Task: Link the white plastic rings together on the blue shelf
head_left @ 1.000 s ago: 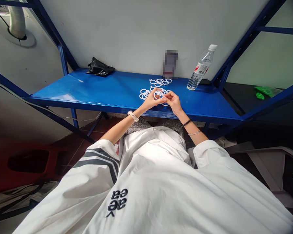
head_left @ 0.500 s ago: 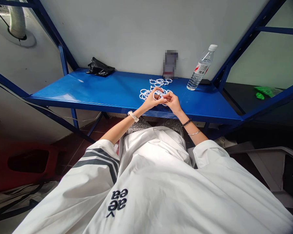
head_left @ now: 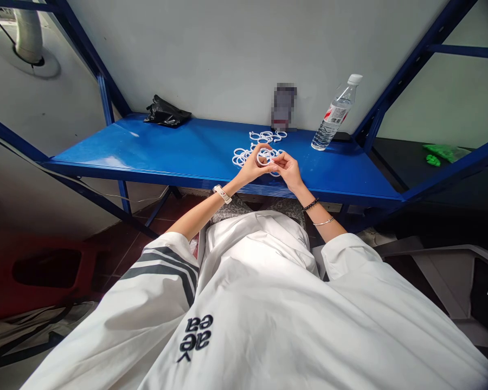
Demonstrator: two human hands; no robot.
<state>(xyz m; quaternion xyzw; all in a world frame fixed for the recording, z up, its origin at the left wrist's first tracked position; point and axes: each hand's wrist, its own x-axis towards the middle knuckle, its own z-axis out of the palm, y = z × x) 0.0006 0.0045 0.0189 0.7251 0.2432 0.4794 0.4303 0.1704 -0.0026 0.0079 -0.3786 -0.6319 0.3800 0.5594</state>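
Note:
Both my hands meet over the near middle of the blue shelf [head_left: 179, 151]. My left hand [head_left: 252, 167] pinches a white plastic ring [head_left: 263, 157] with its fingers curled. My right hand [head_left: 288, 169] grips the same ring from the right side, fingers closed. Several more white rings [head_left: 241, 156] lie loose on the shelf just behind and left of my hands, and another small cluster of rings [head_left: 267, 135] lies farther back.
A clear water bottle [head_left: 335, 112] stands at the back right of the shelf. A crumpled black bag [head_left: 166, 112] lies at the back left. A blurred dark object [head_left: 283, 106] leans on the wall. Blue frame struts rise on both sides; a red stool [head_left: 36, 271] sits lower left.
My fingers have shifted slightly on the ring. Both hands stay in the same spot above the shelf.

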